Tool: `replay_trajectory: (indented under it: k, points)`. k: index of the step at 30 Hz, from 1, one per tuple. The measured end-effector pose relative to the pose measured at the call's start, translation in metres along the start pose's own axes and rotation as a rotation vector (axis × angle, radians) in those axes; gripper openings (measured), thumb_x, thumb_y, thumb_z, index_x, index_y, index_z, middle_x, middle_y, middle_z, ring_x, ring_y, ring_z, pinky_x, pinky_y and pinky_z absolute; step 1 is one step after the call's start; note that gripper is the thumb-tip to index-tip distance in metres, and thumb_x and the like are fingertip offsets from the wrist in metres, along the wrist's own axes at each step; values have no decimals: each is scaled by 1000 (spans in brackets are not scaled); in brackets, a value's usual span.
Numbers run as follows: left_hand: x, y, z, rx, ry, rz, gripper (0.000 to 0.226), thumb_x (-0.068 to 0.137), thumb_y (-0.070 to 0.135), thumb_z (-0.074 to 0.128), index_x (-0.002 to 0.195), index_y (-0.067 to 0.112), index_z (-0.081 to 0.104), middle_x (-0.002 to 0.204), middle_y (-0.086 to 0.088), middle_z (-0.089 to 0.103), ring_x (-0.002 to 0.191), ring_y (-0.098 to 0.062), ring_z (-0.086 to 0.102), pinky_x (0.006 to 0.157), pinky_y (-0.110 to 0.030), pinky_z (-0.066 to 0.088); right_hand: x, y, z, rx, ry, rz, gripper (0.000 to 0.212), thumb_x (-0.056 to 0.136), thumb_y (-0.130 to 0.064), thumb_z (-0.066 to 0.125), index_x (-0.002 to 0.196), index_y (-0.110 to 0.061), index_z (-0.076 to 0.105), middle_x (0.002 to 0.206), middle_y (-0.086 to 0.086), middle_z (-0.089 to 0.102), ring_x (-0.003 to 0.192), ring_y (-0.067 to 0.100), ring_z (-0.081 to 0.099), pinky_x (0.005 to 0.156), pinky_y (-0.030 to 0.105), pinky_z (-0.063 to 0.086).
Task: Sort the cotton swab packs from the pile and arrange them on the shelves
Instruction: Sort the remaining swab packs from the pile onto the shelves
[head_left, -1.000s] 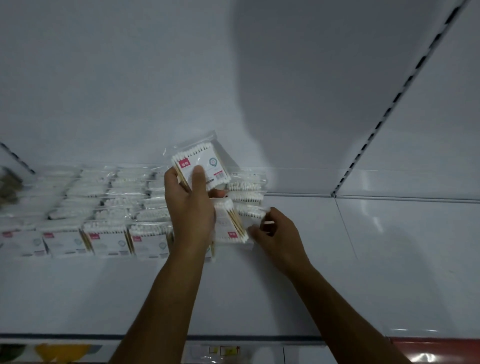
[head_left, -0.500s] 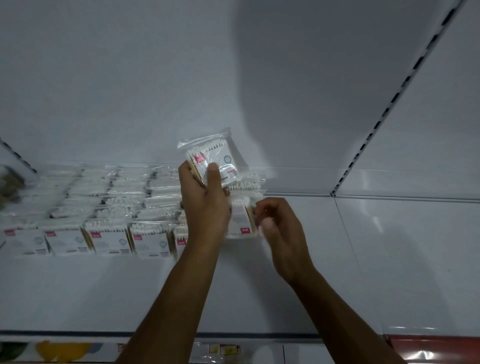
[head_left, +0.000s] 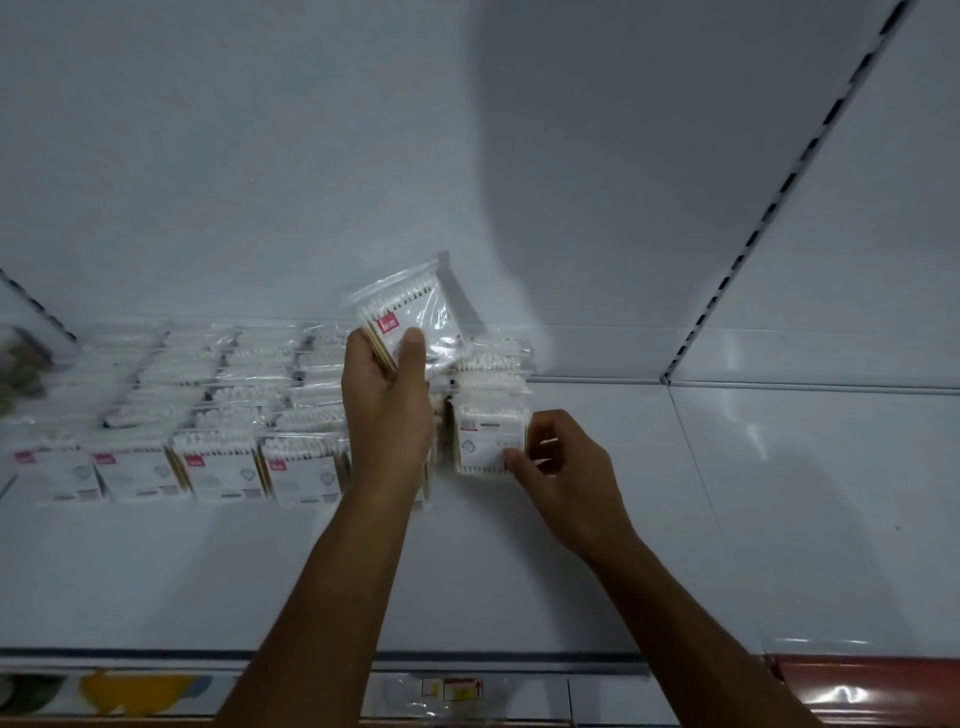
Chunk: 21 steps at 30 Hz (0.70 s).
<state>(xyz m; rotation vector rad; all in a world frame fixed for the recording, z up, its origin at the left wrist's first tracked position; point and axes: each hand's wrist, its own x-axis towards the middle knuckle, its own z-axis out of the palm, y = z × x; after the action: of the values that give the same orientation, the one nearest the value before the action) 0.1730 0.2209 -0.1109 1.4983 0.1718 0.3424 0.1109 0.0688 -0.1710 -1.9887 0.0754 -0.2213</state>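
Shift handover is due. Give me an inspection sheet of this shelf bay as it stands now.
Surface: white shelf, bare at front and right.
Job's things: rows of cotton swab packs cover the left part; one raised pack; one front pack ends the rightmost row.
Clutter: dark blurred item at far left, cannot identify.
Grips: left hand holds the raised pack; right hand pinches the front pack's lower right corner.
Cables: nothing seen.
Surroundings: white back panel, slotted upright, goods on the lower tier.
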Motion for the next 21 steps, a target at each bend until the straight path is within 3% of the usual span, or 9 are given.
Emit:
replay_trajectory:
  k: [4, 6, 9, 12, 16, 19, 21]
  points:
    - [-5, 2, -7, 18, -31, -1, 7, 97, 23, 60, 94, 29, 58, 91, 16, 70, 83, 2, 66, 74, -22, 51, 4, 9, 6, -85, 8, 57, 20, 87, -21, 74, 94, -28, 57, 91, -17, 66, 85, -1, 64, 74, 19, 54]
    - [-6, 2, -10, 19, -50, -17, 10, 96, 20, 61, 93, 29, 60, 91, 18, 71, 87, 2, 68, 73, -20, 50, 5, 14, 7, -114, 23, 68, 19, 86, -24, 74, 97, -26, 58, 91, -14, 67, 85, 2, 64, 77, 28, 56]
    - [-8, 2, -13, 16, -58, -20, 11, 96, 19, 62, 94, 30, 60, 93, 16, 72, 88, -1, 69, 73, -21, 51, 3, 14, 7, -104, 30, 49, 19, 86, -21, 74, 96, -24, 58, 91, -12, 67, 83, 3, 64, 75, 31, 56]
    - [-11, 2, -16, -7, -23, 9, 10, 97, 21, 60, 95, 30, 59, 94, 15, 71, 89, -1, 68, 73, -22, 51, 0, 2, 4, 120, 50, 64, 23, 87, -10, 71, 99, -20, 55, 99, -3, 69, 88, 10, 68, 71, 32, 59]
    - [-19, 1, -10, -23, 73, 20, 7, 99, 26, 56, 98, 33, 56, 95, 19, 70, 90, -3, 69, 75, -28, 56, -4, -22, 2, 677, 93, 159, 38, 88, 5, 65, 116, -17, 51, 113, 6, 69, 104, 22, 69, 78, 38, 61]
    - [-29, 1, 3, -13, 127, 33, 5, 102, 25, 51, 105, 28, 53, 96, 16, 67, 85, 3, 68, 67, -18, 55, -8, -34, 9, 839, 94, 208, 32, 88, 1, 65, 114, -15, 55, 113, 3, 72, 109, 24, 68, 89, 44, 57]
    - [-36, 0, 12, 7, 141, 50, 13, 103, 22, 48, 112, 15, 52, 97, 12, 64, 79, 8, 66, 59, -11, 50, -13, -38, 16, 845, 42, 210, 34, 88, -3, 66, 118, -16, 57, 116, 3, 71, 111, 23, 67, 93, 45, 55]
